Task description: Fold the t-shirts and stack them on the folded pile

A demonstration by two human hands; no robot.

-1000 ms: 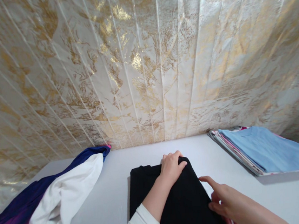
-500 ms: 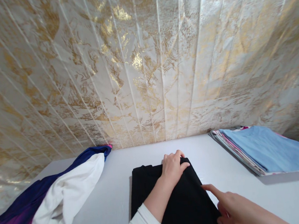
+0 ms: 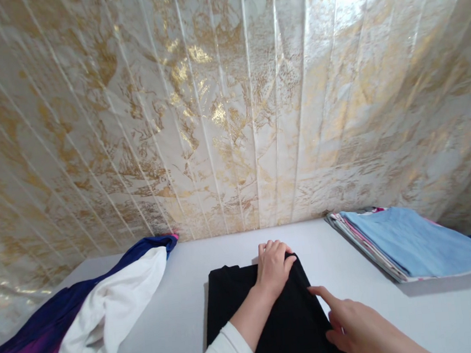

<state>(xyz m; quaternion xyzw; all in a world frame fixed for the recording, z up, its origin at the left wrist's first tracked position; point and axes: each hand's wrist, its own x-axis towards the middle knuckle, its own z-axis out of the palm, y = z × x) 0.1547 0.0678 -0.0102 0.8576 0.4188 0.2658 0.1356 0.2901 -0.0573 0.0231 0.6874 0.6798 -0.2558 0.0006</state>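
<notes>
A folded black garment [image 3: 230, 293] lies on the white table in front of me, its lower end cut off by the frame. My left hand [image 3: 272, 264] rests on its far right corner, fingers over the far edge and thumb apart on the cloth. At the garment's right side is my right hand [image 3: 349, 321]. Its index finger stretches along the edge, while the thumb and curled fingers are closed at the edge lower down. What the curled fingers do beneath is partly hidden.
At left, a white garment [image 3: 114, 304] and a dark blue and purple garment [image 3: 64, 304] lie loosely heaped. A folded stack topped by a light blue garment [image 3: 425, 244] sits at right. Behind the white table [image 3: 221, 247] hangs a gold-patterned curtain [image 3: 229, 116].
My right hand has shifted slightly up and left along the garment's right edge. The left hand stays at the far corner. The view has tilted up a little.
</notes>
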